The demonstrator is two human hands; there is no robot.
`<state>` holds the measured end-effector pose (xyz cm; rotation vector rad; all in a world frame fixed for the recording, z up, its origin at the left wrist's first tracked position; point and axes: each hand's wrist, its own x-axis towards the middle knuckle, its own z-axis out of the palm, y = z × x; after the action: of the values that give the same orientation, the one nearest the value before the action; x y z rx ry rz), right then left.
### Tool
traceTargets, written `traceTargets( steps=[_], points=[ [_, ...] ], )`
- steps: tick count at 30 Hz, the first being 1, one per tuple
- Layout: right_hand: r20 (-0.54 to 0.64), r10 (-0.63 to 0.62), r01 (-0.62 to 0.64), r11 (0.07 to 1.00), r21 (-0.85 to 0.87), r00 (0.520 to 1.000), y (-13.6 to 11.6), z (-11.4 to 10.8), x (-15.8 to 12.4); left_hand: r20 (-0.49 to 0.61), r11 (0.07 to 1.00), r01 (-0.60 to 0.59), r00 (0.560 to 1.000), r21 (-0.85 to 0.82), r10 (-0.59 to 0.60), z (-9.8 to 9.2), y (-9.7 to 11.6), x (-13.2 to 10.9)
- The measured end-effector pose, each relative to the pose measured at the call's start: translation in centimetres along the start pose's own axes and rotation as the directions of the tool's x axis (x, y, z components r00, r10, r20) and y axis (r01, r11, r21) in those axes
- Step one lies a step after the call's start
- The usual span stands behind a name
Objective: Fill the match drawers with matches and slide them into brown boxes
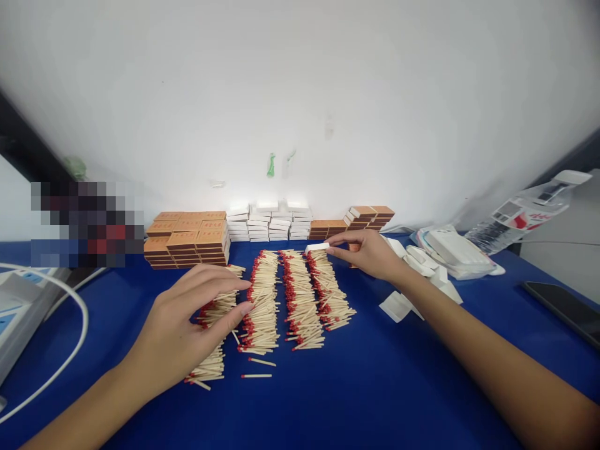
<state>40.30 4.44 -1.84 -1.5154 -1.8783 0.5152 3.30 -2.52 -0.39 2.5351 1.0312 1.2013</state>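
Your left hand (187,325) is resting half-open, fingers spread over the leftmost row of matches (213,340). Your right hand (370,253) is pinching a white tray (317,247) at the far end of the rightmost row. You seem to be gathering matches for a tray, and lifting a bunch is calling for a light, even pinch. Orange boxes (187,240) are walling the far side, so your room is lying toward the table's (356,394) near edge.

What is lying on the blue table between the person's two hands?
In the head view, three rows of red-tipped matches lie between the left hand and the right hand, on the blue table.
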Motion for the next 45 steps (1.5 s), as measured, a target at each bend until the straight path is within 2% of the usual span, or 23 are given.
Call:
traceTargets(
  steps=[7,16,35,42,45],
  points=[
    [-0.064,-0.039,0.037,0.999,-0.024,0.997,0.2,0.3,0.1,0.001,1.0,-0.008,1.0,0.007,0.008,-0.1,0.1,-0.1],
    [-0.104,-0.016,0.011,0.999,-0.042,0.994,0.8,1.0,0.2,0.005,1.0,-0.009,1.0,-0.004,0.009,-0.2,-0.1,-0.1],
    [-0.232,-0.068,0.051,0.996,-0.077,0.97,2.2,2.6,1.5,-0.001,0.998,-0.068,0.998,0.002,0.068,-0.1,0.0,-0.1],
    [-0.197,-0.123,0.089,0.981,-0.171,0.973,2.7,2.7,2.0,0.008,0.997,-0.082,0.997,-0.012,0.082,-0.3,0.2,-0.2],
    [-0.222,-0.126,0.088,0.981,-0.175,0.967,2.7,2.4,2.0,0.002,0.996,-0.087,0.996,-0.012,0.087,-0.3,0.1,-0.2]
  ],
)
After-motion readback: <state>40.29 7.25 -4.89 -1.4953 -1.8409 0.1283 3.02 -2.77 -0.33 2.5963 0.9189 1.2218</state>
